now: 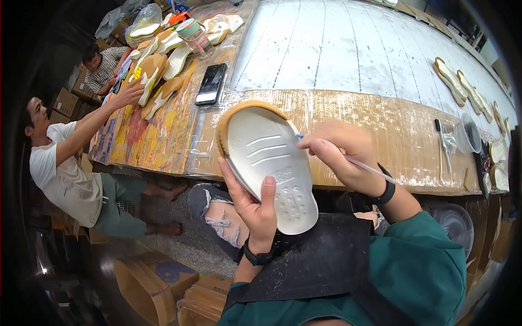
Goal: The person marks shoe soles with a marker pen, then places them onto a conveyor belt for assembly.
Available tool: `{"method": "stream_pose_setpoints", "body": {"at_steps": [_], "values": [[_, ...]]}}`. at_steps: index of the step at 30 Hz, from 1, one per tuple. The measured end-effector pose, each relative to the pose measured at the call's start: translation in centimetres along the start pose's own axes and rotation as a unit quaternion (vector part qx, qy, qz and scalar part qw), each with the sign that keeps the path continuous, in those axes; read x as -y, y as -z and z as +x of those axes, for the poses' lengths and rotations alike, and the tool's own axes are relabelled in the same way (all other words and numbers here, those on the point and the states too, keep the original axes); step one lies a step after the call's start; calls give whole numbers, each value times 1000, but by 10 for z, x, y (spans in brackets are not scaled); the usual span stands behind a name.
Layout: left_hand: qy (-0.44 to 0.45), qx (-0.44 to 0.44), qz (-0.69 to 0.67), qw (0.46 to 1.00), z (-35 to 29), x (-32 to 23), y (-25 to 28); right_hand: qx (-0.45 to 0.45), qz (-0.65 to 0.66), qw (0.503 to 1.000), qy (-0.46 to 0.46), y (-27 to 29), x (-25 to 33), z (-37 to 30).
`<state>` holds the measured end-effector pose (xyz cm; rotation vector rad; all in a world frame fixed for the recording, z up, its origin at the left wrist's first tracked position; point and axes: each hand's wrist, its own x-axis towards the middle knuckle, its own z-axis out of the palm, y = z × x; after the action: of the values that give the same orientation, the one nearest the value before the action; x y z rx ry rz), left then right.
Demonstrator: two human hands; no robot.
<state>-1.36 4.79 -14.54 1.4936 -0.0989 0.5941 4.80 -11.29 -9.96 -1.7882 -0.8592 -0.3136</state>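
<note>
Clasping the near left of a smooth, tan-rimmed white sole [266,146], its face ridged and dimpled, the left grip [252,211] holds it by the tabletop [405,127], the right grip [346,155] pinching a thin rod [371,168] at its right.

The white, tan-rimmed, foot-shaped sole [266,165] looks satiny; glossy brown cardboard [405,133] lines the near edge of the white surface [337,49].

- I see the phone [211,84] on the table [402,141] at eleven o'clock from the held sole [274,157]
- Piled soles [154,66] at ten
- Cup [467,133] at three
- Cardboard box [176,285] at seven
</note>
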Motion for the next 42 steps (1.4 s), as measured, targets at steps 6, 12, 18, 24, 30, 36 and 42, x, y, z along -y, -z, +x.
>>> {"method": "stream_pose_setpoints", "body": {"at_steps": [6, 12, 18, 24, 30, 36, 42], "values": [[208, -22, -255, 944, -2, 20, 17, -124, 262, 950, -115, -28, 8, -31], [249, 71, -345, 902, -14, 41, 32, -25, 143, 985, -97, -28, 11, -49], [281, 52, -368, 885, 2, 33, 20, -55, 310, 925, -212, -35, 5, -54], [358, 4, -389, 849, 31, 25, 14, -49, 479, 840, -251, -31, 8, -49], [286, 105, -518, 799, 25, 29, 13, -47, 477, 839, -259, -32, 9, -54], [244, 18, -202, 948, 24, 30, 3, -85, 473, 821, -308, -34, -13, -45], [222, 31, -319, 921, 17, 16, -2, -63, 522, 784, -331, -37, -35, -40]]}}
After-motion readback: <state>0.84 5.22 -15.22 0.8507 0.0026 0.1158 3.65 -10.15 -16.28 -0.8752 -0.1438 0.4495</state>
